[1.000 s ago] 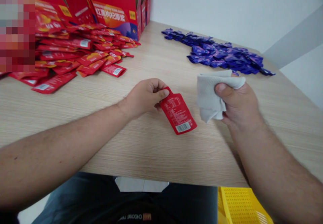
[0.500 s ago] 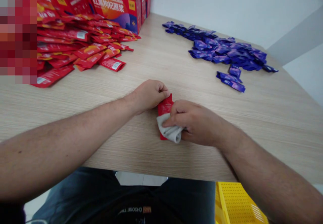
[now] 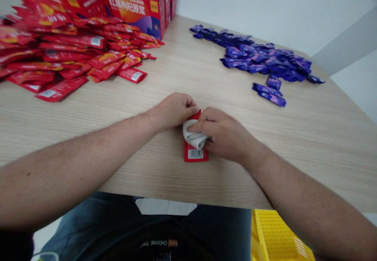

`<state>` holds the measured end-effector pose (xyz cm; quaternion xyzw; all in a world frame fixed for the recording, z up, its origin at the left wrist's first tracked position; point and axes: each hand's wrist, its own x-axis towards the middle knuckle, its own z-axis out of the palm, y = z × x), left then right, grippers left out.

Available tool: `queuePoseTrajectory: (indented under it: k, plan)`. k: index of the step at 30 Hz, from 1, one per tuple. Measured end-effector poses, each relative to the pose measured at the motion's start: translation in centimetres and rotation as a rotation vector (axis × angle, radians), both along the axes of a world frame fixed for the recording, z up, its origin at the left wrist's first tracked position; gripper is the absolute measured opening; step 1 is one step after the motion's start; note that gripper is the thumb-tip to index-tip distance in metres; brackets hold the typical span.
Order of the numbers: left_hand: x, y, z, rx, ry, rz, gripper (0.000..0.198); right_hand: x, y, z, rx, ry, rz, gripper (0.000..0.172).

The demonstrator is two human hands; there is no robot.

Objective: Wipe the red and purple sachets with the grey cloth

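A red sachet (image 3: 196,156) with a barcode at its near end lies flat on the wooden table (image 3: 147,174) in front of me. Between thumb and fingers, my left hand (image 3: 178,110) pinches the sachet's far corner. A folded whitish cloth (image 3: 193,134) is gripped in my right hand (image 3: 222,131) and pressed onto the upper middle of the sachet. The cloth and fingers hide that stretch of the packet; its far tip and near end stay visible.
Many red sachets (image 3: 73,57) are heaped at the back left, before red printed cartons (image 3: 129,2). Purple sachets (image 3: 265,59) lie piled at the back right by the wall. Below the table's right front edge stands a yellow plastic basket (image 3: 277,233).
My right hand has slid the cloth away from me along the sachet, uncovering the barcode end. My left hand keeps its pinch on the far corner.
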<state>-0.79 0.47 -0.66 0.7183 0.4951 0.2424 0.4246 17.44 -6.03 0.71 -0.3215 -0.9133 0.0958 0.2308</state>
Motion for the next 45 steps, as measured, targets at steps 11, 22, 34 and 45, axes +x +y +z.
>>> queuePoseTrajectory:
  k: [11, 22, 34, 45]
  plan:
    - [0.3, -0.1, 0.2, 0.044, 0.043, -0.022, 0.014, 2.3, 0.2, 0.7, -0.133, 0.078, -0.082, 0.025]
    - [0.1, -0.1, -0.1, 0.029, 0.020, -0.007, 0.013, 1.6, -1.9, 1.4, -0.485, -0.064, 0.280, 0.030]
    - [0.0, 0.1, 0.0, 0.063, 0.069, -0.028, 0.014, -0.5, -1.5, 0.4, -0.227, 0.002, 0.134, 0.021]
    - [0.3, 0.0, 0.2, 0.049, 0.065, 0.013, 0.014, 1.6, 1.2, 0.4, -0.094, 0.058, -0.234, 0.019]
